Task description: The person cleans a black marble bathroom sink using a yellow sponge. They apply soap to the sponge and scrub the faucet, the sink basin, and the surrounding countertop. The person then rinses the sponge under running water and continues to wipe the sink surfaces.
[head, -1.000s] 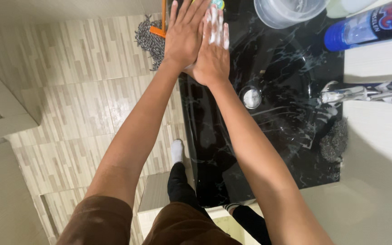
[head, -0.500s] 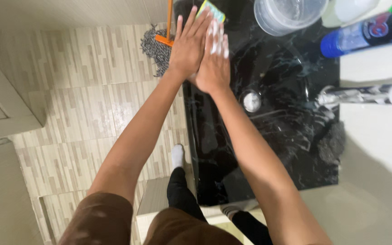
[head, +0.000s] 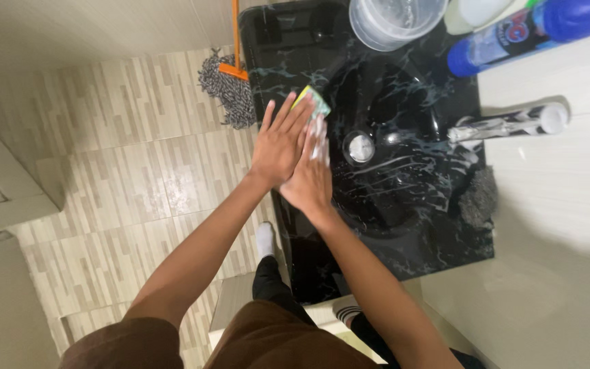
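Note:
My left hand (head: 278,145) lies flat over my right hand (head: 311,175), palms pressed together, fingers stretched out. White soap foam covers the fingers of my right hand. Both hands hover over the left rim of a black marbled sink (head: 404,205). Just beyond my fingertips a yellow and green sponge (head: 313,100) rests on the sink's edge. Neither hand holds anything.
A chrome tap (head: 500,126) juts from the right wall over the basin, with a round drain (head: 360,147) below it. A clear plastic tub (head: 396,20) and a blue bottle (head: 520,31) stand at the back. A steel scourer (head: 478,198) lies right. A mop (head: 228,82) rests on the tiled floor.
My pressed hands have drawn back toward me, away from the sponge, still rubbing together. The camera view has shifted, so the sink sits lower in the frame.

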